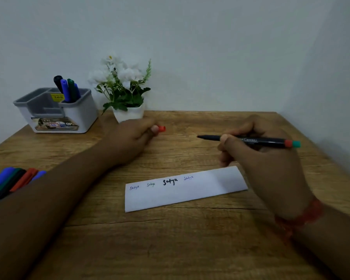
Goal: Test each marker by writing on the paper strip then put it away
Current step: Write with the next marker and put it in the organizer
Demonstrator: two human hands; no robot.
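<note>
Nearest, on the wooden table [170, 249], a white paper strip [185, 189] lying slightly askew toward the middle, four small written words along its far edge. At the left edge, a loose bundle of markers [14, 181], blue, green, black and red, partly hidden behind the left forearm. Just beyond the strip's right end, right hand [259, 158] curled round an uncapped black marker [251, 140], thumb pressed on the barrel, tip pointing left and held above the table, red and green bands at the back end. Further left, well apart from that tip, left hand [135, 136] with fingers folded round a red cap [161, 129], only the cap's end showing past the fingertips. At the far left corner, a grey and white organizer [57, 112] with four markers upright in its rear right compartment. Beside it along the far edge, a small white pot of white flowers [123, 91], against the wall.
</note>
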